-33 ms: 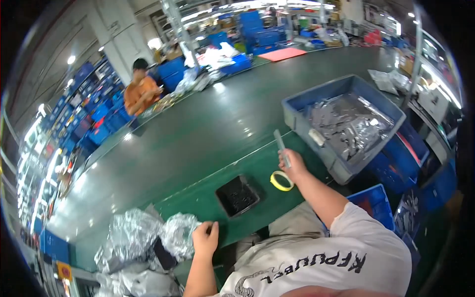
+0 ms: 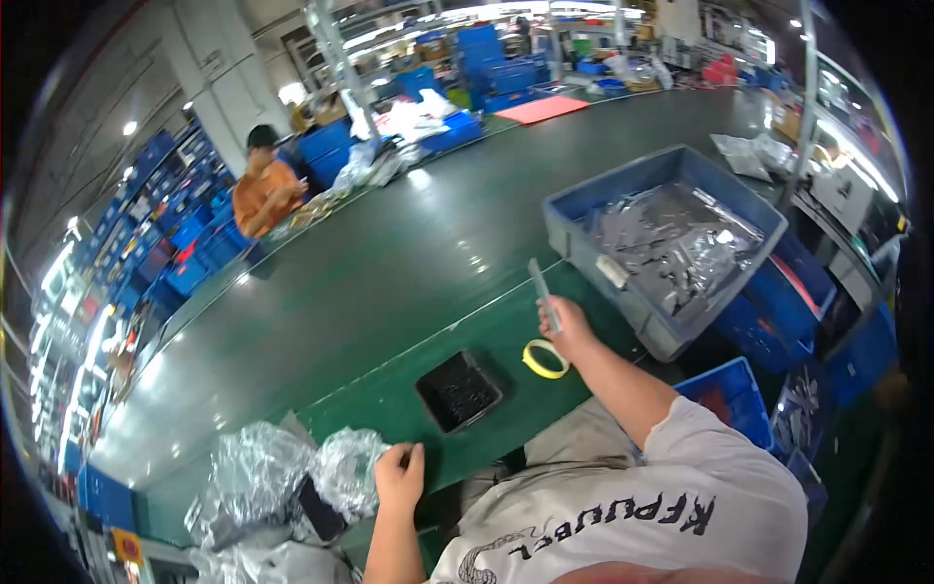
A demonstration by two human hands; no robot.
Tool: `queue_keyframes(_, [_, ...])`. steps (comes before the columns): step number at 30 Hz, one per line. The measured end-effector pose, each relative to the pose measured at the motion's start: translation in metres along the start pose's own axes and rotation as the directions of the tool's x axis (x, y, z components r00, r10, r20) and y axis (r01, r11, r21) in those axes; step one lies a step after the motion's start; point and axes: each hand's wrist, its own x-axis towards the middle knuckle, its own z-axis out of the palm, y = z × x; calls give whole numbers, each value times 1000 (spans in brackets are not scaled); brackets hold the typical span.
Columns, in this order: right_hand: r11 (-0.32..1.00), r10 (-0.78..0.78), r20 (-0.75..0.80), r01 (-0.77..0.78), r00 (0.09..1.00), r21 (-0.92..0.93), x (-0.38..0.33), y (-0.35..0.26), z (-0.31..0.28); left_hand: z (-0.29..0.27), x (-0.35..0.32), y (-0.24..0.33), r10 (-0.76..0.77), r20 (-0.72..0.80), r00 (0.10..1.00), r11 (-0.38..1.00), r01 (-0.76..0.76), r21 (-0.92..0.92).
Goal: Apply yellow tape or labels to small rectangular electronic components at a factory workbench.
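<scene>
On the green desk (image 2: 409,321), the right hand (image 2: 566,326) pinches a thin, flat grey strip (image 2: 543,290) upright at its lower end; it looks light and stiff. The left hand (image 2: 399,477), fingers relaxed, touches soft crinkled silver foil bags (image 2: 292,477).

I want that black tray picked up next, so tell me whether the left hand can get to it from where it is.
Probably yes. The left hand rests at the table edge beside the crumpled silver bags, and the black tray lies just ahead and to its right, with only bare green table between them. Nothing blocks the way.
</scene>
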Motion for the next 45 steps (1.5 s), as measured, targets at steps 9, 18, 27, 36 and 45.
queue_keyframes(9, [998, -65, -39, 64, 997, -24, -10, -1, 7, 1, 5, -12, -109, 21, 994, 981, 111, -161])
queue_keyframes(18, [956, -61, 65, 77, 996, -282, -19, 3, 12, 2, 2, -7, -164, 60, 985, 965, 173, -199])
queue_keyframes(27, [888, -287, -33, 253, 957, -384, -23, 3, 5, 1, -4, 0, -4, -40, 999, 998, 1, -63])
queue_keyframes(36, [412, 15, 699, 632, 715, -656, -182, -2, 82, 29, -38, 81, 115, 292, 950, 700, 131, -702])
queue_keyframes(45, [133, 27, 862, 853, 506, -505, -164, 5, 72, 41, -35, 69, -136, 352, 926, 546, 366, -753])
